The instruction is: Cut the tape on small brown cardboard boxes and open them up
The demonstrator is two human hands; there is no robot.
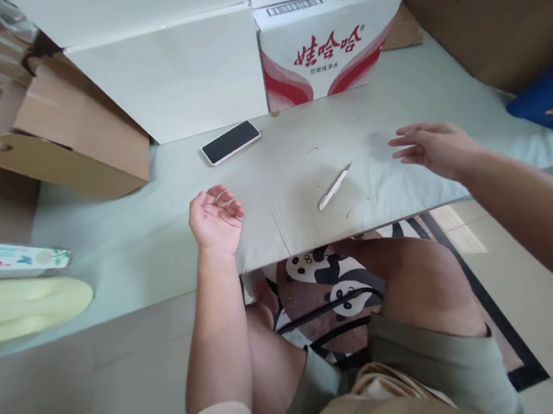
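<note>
Pen [334, 188] between hands — phone [231, 142] behind, on table [125, 246].

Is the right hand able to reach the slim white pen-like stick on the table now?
Probably yes: the right hand hovers open just right of the slim white stick, with only bare grey table between them.

A dark-screened phone [231, 142] lies on the table [125, 246] before white boxes [175, 78]. A red-printed carton [331, 42] stands beside them. Brown cardboard [66, 139] leans at left.
</note>
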